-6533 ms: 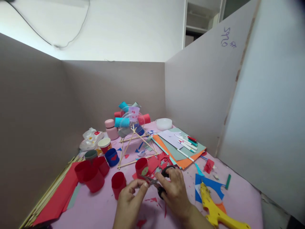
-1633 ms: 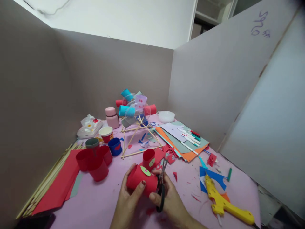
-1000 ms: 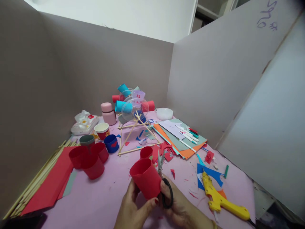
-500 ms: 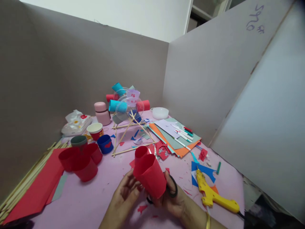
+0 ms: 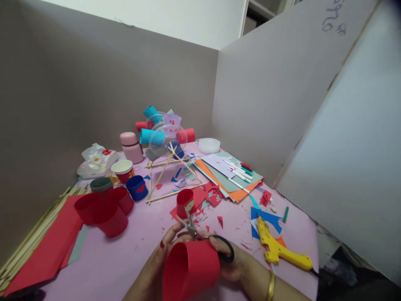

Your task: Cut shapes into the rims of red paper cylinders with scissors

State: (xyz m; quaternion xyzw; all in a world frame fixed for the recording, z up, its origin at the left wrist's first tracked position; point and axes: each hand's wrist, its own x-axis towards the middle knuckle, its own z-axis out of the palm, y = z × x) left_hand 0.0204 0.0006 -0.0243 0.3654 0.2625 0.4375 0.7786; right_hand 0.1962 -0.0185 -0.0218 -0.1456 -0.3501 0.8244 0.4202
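Observation:
A red paper cylinder [image 5: 203, 264], tilted with its open end towards the lower left, is between my hands close to the camera. My right hand [image 5: 233, 261] grips black-handled scissors [image 5: 191, 229], and its thumb also presses on the cylinder's edge. The blades are parted and point up and left. My left hand [image 5: 161, 253] curls around the cylinder's far side; its fingertips are partly hidden behind it, near the blades. A smaller red paper ring [image 5: 181, 205] stands just beyond the scissors on red paper scraps.
Several red paper rings [image 5: 111, 219] and a blue ring with a heart [image 5: 137, 188] stand left. A yellow glue gun [image 5: 283, 253] lies right. Behind are a stick frame [image 5: 159, 175] with a paper-cup wheel, coloured sheets [image 5: 239, 195] with pens, and a pink flask [image 5: 131, 148].
The red cylinder has been lowered towards me and turned, its opening now facing lower left. The scissors' blades have come into view above it, and my left hand has moved slightly left.

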